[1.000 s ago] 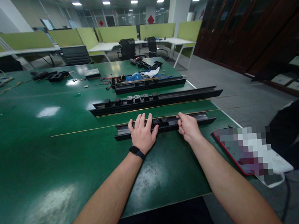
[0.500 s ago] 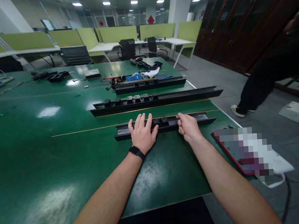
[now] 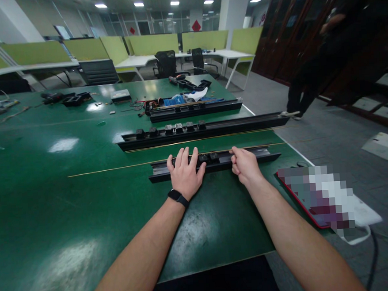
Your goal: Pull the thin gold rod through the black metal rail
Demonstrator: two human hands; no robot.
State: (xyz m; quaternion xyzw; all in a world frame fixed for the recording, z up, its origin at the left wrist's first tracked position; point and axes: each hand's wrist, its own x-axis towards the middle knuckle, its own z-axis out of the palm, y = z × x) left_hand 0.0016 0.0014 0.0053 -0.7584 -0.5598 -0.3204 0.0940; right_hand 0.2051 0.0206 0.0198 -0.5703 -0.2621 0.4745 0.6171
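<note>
Short rail lies centre frame on green table, near its front edge. Left hand lies flat on rail, fingers spread, gripping nothing, black band on wrist. Right hand curled at rail's right part, fingers pinched on its edge. Thin brass strip runs just behind. Long rail with blocks further back. Blurred patch lower right.
</note>
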